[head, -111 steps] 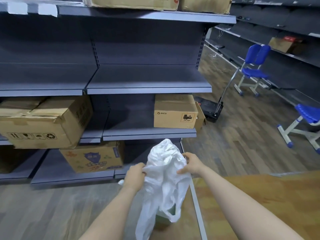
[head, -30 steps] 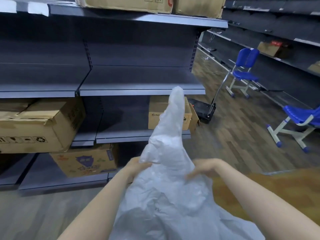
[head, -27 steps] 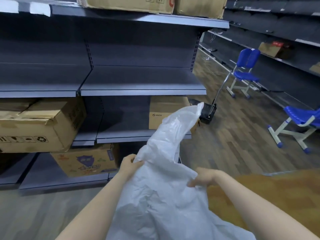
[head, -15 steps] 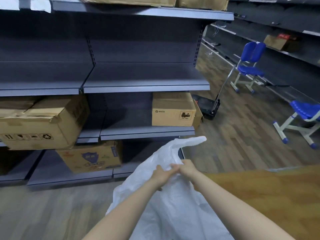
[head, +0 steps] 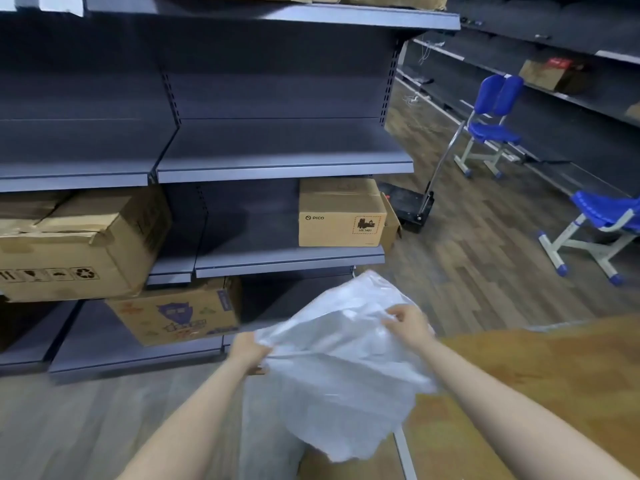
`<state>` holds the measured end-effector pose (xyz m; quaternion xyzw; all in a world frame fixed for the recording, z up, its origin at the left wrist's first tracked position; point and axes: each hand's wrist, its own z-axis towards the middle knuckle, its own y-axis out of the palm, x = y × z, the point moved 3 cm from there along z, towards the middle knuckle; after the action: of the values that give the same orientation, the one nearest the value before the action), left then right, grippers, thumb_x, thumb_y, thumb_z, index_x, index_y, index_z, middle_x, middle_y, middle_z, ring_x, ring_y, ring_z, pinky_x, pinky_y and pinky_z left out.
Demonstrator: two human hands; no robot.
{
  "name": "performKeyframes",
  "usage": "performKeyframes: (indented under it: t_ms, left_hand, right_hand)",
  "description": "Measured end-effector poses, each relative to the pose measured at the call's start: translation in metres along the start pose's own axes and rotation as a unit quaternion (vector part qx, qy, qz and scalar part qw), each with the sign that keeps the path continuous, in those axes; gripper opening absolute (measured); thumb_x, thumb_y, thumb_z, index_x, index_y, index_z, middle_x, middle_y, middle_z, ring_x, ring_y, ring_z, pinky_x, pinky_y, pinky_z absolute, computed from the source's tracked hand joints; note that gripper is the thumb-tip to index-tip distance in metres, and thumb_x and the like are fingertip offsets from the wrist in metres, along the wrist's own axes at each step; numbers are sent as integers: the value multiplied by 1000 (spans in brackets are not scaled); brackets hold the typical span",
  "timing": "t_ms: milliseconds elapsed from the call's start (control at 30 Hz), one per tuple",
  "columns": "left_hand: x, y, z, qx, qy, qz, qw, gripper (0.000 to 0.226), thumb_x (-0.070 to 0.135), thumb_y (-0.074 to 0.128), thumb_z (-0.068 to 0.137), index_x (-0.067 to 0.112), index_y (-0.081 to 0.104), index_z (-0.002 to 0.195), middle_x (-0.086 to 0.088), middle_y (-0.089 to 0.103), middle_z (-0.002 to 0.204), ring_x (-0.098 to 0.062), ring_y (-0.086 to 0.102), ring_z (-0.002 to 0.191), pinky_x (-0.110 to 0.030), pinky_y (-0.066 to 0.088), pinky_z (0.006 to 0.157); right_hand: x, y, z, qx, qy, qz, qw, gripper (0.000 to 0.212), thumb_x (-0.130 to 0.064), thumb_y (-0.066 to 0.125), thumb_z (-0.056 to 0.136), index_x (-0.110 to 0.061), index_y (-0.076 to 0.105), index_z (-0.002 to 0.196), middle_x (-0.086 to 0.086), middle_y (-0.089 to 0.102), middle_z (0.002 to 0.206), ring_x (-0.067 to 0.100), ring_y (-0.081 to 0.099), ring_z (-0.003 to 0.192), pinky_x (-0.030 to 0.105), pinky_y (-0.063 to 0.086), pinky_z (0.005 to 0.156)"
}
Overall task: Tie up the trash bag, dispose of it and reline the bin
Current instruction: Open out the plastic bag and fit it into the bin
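Observation:
A thin white plastic trash bag [head: 343, 368] hangs spread in the air low in the middle of the head view, blurred by motion. My left hand [head: 247, 351] grips its left edge. My right hand [head: 408, 323] pinches its upper right edge, about a bag's width away from the left hand. The bag's lower part drapes down between my forearms and hides what lies below it. No bin is visible.
Grey metal shelving [head: 284, 168] stands straight ahead, holding cardboard boxes [head: 341, 216] [head: 79, 244] [head: 176, 311]. A wooden table top [head: 540, 382] lies at the lower right. Two blue chairs [head: 493, 123] [head: 602, 216] and a black hand trolley [head: 412, 206] stand on the wood floor at the right.
My hands were together on the bunched bag half a second ago; they have moved apart sideways, stretching the bag out flat between them. Earlier the bag was flung upward.

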<state>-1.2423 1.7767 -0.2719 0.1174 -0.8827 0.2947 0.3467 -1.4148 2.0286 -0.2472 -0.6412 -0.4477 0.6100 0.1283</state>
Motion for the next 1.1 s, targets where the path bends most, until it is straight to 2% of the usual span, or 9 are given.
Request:
performKeyframes:
  t_ms: [133,267,433,667,767,833,900,1000,1100]
  left_hand:
    - [-52,-113,14,195,-92,127,968,19,-4,52,85,-11,62,99,-26,64,86,-37,65,81,-42,55,73]
    - [-15,-132,14,197,-49,168,965,24,-1,51,89,-11,60,109,-31,64,104,-40,63,94,-41,50,78]
    - [148,-101,20,259,183,152,936,22,3,48,88,0,68,95,-21,66,106,-39,60,99,-33,43,70]
    - [223,-81,-39,327,494,70,803,27,5,46,84,10,65,103,-9,66,100,-26,59,89,-30,45,71]
    - [141,-40,-17,288,452,262,802,23,5,46,89,4,62,106,-16,62,103,-35,62,89,-41,49,72]
    - [41,-4,2,100,243,461,848,27,5,40,95,3,57,115,-13,60,117,-32,61,105,-34,47,81]
    - [-34,22,0,-46,140,553,820,33,4,37,96,4,54,124,-12,57,126,-29,57,115,-31,45,89]
    - [-24,28,-15,-48,163,609,775,32,5,39,94,7,57,121,-9,59,125,-28,56,117,-33,46,93]
    - [44,16,-12,64,224,589,774,29,1,41,93,6,59,114,-10,59,120,-28,59,112,-34,48,88]
  right_hand:
    - [110,-94,-12,86,245,-69,963,11,-4,60,83,-7,69,78,15,68,81,27,63,87,27,41,64]
    - [105,-116,-9,50,331,-130,933,17,-24,62,82,-15,61,67,3,62,71,17,67,83,22,46,60]
    - [-36,-146,38,248,91,96,960,30,2,52,85,-3,70,109,25,67,109,37,62,106,37,48,90]
    - [-115,-156,23,399,-193,-4,896,36,2,42,90,-5,62,118,16,54,117,26,53,102,20,34,82]
    - [-46,-85,6,289,-145,-123,938,23,-2,42,93,-5,56,112,18,52,120,32,55,97,34,41,74]
    - [23,-12,-23,-23,-3,-261,965,26,-7,35,98,-15,53,115,17,53,129,29,54,114,34,43,88]
    - [70,31,-55,-182,57,-299,935,34,-15,32,101,-12,53,127,12,52,136,23,51,124,28,41,97]
    - [55,32,-58,-192,66,-355,912,21,-11,37,98,-6,57,96,14,59,124,24,53,122,29,43,95]
    - [7,1,-15,-81,43,-326,941,13,-4,43,92,-2,54,86,15,63,102,32,59,112,34,47,87]
